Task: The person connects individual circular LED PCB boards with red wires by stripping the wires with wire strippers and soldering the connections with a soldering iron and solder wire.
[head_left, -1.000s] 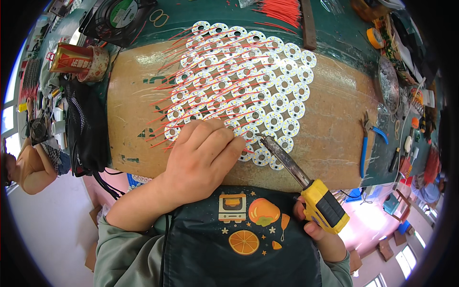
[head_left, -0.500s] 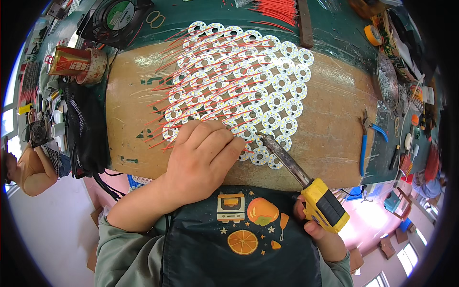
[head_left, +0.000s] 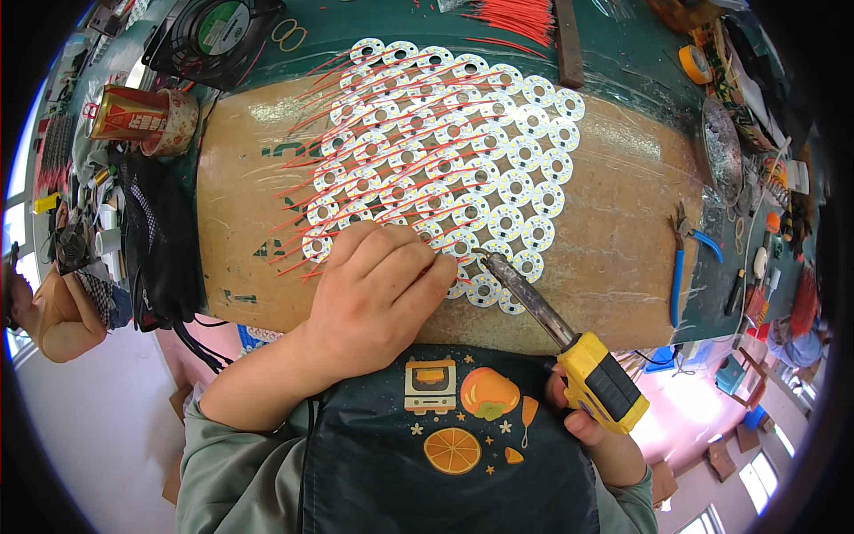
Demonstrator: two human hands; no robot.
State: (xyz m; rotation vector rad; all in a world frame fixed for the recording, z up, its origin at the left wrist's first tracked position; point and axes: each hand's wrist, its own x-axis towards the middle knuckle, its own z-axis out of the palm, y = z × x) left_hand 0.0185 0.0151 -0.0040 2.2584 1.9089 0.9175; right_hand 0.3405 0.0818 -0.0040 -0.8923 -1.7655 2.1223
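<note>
My left hand (head_left: 378, 285) is closed, back up, over the lower rows of white ring-shaped LED boards (head_left: 516, 188). Its thumb and forefinger pinch a red wire (head_left: 463, 260), most of which the hand covers. In my right hand (head_left: 583, 423), low on the right, is the yellow handle of a soldering iron (head_left: 543, 311). The iron slants up and left, its bent tip over a board just right of my left fingertips. Thin red wires lie slantwise across many of the boards, their loose ends out to the left.
The boards rest on a brown cardboard sheet (head_left: 614, 231). Blue-handled pliers (head_left: 678, 267) lie at its right edge, near a metal dish (head_left: 719, 151). A black fan (head_left: 213, 36), a tin can (head_left: 129, 113) and a bundle of red wires (head_left: 516, 18) stand or lie farther back. Another person (head_left: 71, 307) sits at left.
The soldering iron's tip has shifted slightly left, closer to my left fingertips. My left hand has hardly moved.
</note>
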